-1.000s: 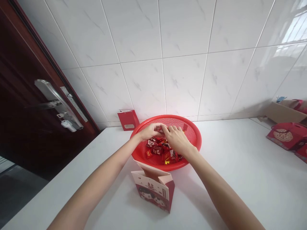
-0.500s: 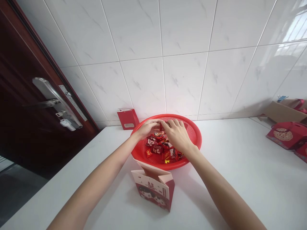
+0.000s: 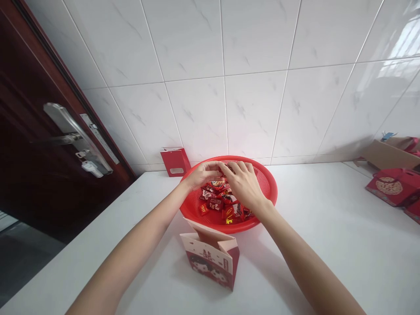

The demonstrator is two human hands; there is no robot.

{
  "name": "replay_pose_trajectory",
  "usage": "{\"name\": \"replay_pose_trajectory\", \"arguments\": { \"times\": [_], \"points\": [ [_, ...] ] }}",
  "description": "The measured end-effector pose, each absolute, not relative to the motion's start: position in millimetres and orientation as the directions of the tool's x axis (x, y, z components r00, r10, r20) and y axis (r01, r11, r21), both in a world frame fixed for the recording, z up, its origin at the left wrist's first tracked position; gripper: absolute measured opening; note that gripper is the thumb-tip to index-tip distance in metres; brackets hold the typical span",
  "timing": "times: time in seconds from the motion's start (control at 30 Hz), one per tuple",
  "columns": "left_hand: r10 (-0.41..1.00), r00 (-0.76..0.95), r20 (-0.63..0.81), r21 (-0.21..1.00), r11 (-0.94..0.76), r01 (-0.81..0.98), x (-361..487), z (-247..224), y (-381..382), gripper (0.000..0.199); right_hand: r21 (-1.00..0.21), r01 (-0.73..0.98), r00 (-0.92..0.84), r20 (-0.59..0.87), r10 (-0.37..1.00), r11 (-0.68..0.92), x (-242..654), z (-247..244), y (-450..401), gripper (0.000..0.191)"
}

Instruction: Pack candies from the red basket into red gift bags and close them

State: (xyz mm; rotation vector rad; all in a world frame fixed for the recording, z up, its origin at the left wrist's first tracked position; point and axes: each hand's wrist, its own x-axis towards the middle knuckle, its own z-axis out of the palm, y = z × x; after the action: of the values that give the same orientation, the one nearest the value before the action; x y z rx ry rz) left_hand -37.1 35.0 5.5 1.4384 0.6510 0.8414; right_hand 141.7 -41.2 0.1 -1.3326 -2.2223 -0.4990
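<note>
Both hands meet over a red plastic basket (image 3: 272, 188) with a perforated wall. Wrapped candies (image 3: 215, 204), mostly red with some gold, lie inside it. My left hand (image 3: 204, 174) is curled at the basket's left side, its fingertips against the other hand. My right hand (image 3: 243, 183) bends its fingers down over the far candies. Whatever lies between the fingers is hidden. In front of the basket stands an open paper gift box (image 3: 210, 262), red and cream with cartoon figures printed on it.
A small red paper bag (image 3: 176, 162) with a pale window stands against the tiled wall (image 3: 256, 118). On the right are red gift boxes (image 3: 389, 187) and a cardboard box (image 3: 387, 154). A dark door (image 3: 29, 131) with a keyed handle is at the left.
The hands stay over the basket, with small finger movements. A reddish bit seen between the fingertips before is now hidden. The view has shifted slightly.
</note>
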Motion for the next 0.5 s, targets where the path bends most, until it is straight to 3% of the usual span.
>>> {"name": "replay_pose_trajectory", "arguments": {
  "times": [0.3, 0.4, 0.5],
  "points": [
    [0.81, 0.567, 0.148, 0.985, -0.172, -0.012, -37.9, -0.4, 39.7, 0.038, 0.054, 0.905, -0.388, 0.508, 0.769, 0.422, 140.2, 1.8, -41.7, 0.064],
    [0.77, 0.627, 0.114, 0.949, -0.271, 0.159, -36.6, -6.3, 39.3, 0.035, 0.058, 0.902, -0.384, 0.556, 0.737, 0.427, 141.7, 1.2, -41.4, 0.058],
    [0.682, 0.731, -0.01, 0.844, -0.387, 0.373, -34.0, -14.4, 35.8, 0.025, 0.056, 0.888, -0.389, 0.62, 0.682, 0.457, 142.6, 0.3, -40.6, 0.053]
  ]
}}
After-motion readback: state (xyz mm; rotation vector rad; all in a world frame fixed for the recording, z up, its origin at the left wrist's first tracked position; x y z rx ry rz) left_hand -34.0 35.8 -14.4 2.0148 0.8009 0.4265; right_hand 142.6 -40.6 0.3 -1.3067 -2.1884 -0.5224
